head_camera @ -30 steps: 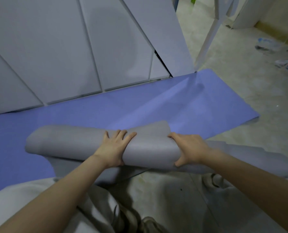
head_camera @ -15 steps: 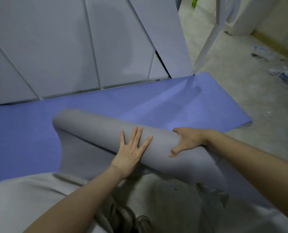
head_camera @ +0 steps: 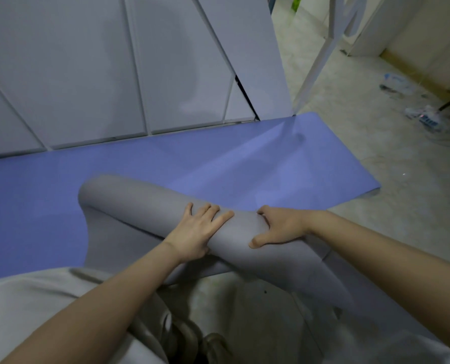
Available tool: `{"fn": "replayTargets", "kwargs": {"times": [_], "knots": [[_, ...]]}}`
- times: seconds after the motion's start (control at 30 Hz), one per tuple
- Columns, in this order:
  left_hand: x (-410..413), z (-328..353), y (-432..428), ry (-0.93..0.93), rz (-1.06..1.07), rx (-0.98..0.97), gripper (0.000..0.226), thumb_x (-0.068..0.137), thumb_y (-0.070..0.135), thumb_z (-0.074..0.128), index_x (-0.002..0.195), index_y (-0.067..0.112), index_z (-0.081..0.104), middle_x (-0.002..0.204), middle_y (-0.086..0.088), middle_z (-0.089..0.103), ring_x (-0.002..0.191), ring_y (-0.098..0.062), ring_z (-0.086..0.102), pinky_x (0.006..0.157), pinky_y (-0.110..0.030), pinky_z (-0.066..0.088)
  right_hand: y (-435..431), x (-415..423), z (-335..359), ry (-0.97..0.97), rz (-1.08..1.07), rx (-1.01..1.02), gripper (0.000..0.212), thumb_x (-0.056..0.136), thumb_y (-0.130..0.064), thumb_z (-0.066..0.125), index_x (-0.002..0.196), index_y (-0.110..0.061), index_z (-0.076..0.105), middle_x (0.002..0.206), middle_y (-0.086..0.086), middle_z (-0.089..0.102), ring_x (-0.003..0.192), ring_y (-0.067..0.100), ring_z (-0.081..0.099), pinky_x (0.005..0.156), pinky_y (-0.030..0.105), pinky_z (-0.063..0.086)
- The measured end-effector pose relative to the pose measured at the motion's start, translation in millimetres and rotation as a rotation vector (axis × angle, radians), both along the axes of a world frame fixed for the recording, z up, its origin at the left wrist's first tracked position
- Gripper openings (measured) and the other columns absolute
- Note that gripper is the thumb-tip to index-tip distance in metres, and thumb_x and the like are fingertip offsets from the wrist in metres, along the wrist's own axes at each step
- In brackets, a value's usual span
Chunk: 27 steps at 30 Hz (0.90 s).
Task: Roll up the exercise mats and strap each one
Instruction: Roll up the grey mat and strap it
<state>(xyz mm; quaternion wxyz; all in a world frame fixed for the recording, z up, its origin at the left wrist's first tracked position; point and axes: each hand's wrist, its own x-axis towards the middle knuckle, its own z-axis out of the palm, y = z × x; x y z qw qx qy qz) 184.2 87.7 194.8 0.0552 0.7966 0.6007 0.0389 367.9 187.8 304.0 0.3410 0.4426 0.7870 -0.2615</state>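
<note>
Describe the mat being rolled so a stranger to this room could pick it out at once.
Start at the white panelled wall; a blue mat lies flat along its foot. Nearer the camera sits a grey mat, the left hand pressing on it and the right hand gripping it. It alone is grey and curled into a tube.

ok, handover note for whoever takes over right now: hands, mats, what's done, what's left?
Left hand: flat, fingers straight, pressing on the rolled part of the grey mat.
Right hand: gripping the same roll, fingers over its far side, thumb on the near side.
Blue mat: lying flat on the floor under the roll, unrolled.
Done: grey mat partly rolled; its loose sheet runs back toward the person.
Left: finish and strap the grey mat, then roll and strap the blue one. No strap in view.
</note>
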Motion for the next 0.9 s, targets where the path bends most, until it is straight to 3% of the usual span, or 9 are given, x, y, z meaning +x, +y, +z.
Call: {"fn": "replayTargets", "kwargs": {"times": [0.07,0.13,0.2,0.27,0.4,0.5,0.6,0.7,0.9], "knots": [[2,5,4,-0.029,0.047,-0.059,0.095,0.068,0.031,0.071,0.142,0.027,0.012,0.134,-0.008,0.041,0.123,-0.028,0.041,0.1,-0.055,0.031,-24,-2,1,0.022,0.173,0.293,0.088,0.076,-0.062,0.062,0.14,-0.013,0.027,0.134,0.007,0.042,0.119,0.029,0.047,0.096,0.038,0.039],[2,12,8,-0.059,0.087,-0.078,0.091,0.072,0.032,0.067,0.146,0.028,0.014,0.138,-0.003,0.034,0.127,-0.023,0.034,0.103,-0.049,0.025,-48,-5,-4,-0.06,0.364,0.538,0.098,0.075,-0.061,0.063,0.144,-0.008,0.018,0.137,0.014,0.034,0.124,0.031,0.039,0.1,0.043,0.031],[-1,19,11,-0.077,0.093,-0.073,0.09,0.071,0.031,0.068,0.147,0.027,0.018,0.137,-0.001,0.034,0.127,-0.021,0.033,0.104,-0.048,0.025,-58,-8,-10,-0.114,0.403,0.633,0.107,0.075,-0.058,0.065,0.147,-0.004,0.007,0.14,0.018,0.029,0.127,0.035,0.034,0.105,0.048,0.025],[-4,20,11,-0.066,0.094,-0.069,0.09,0.072,0.032,0.069,0.146,0.028,0.018,0.138,0.0,0.034,0.127,-0.02,0.033,0.103,-0.047,0.025,-56,-9,-12,-0.083,0.397,0.666,0.103,0.075,-0.055,0.064,0.146,-0.005,0.009,0.134,0.017,0.035,0.119,0.033,0.039,0.101,0.046,0.029],[-3,18,10,-0.042,0.089,-0.072,0.091,0.072,0.04,0.068,0.146,0.028,0.016,0.139,0.001,0.033,0.127,-0.019,0.033,0.099,-0.044,0.027,-46,-11,-9,-0.014,0.41,0.641,0.077,0.071,-0.051,0.068,0.126,-0.009,0.033,0.117,0.011,0.048,0.101,0.028,0.051,0.074,0.036,0.032],[-6,16,11,-0.103,0.091,-0.133,0.097,0.07,0.041,0.071,0.147,0.027,0.014,0.142,0.0,0.029,0.131,-0.019,0.029,0.1,-0.046,0.028,-40,-15,-7,-0.007,0.405,0.6,0.075,0.068,-0.051,0.071,0.119,-0.01,0.036,0.112,0.009,0.053,0.097,0.028,0.056,0.068,0.031,0.03],[-6,12,4,-0.106,0.123,-0.13,0.098,0.073,0.034,0.071,0.149,0.021,0.01,0.147,-0.006,0.023,0.136,-0.022,0.023,0.104,-0.047,0.027,-31,-19,-5,-0.019,0.366,0.518,0.079,0.068,-0.053,0.072,0.121,-0.008,0.035,0.114,0.01,0.056,0.101,0.029,0.058,0.069,0.03,0.034],[1,3,-9,-0.038,0.143,-0.082,0.097,0.08,0.028,0.066,0.151,0.014,0.002,0.152,-0.016,0.016,0.141,-0.03,0.017,0.109,-0.051,0.023,-15,-21,-3,-0.09,0.253,0.394,0.089,0.066,-0.061,0.073,0.124,-0.007,0.035,0.122,0.011,0.057,0.11,0.031,0.057,0.08,0.034,0.041],[16,-14,-15,0.042,0.096,-0.062,0.117,0.083,0.037,0.066,0.133,0.019,-0.038,0.156,-0.024,-0.005,0.145,-0.037,-0.002,0.112,-0.059,0.007,1,-13,0,-0.134,0.078,0.236,0.094,0.061,-0.065,0.075,0.128,-0.011,0.037,0.127,0.009,0.055,0.113,0.029,0.054,0.088,0.033,0.043]]}}
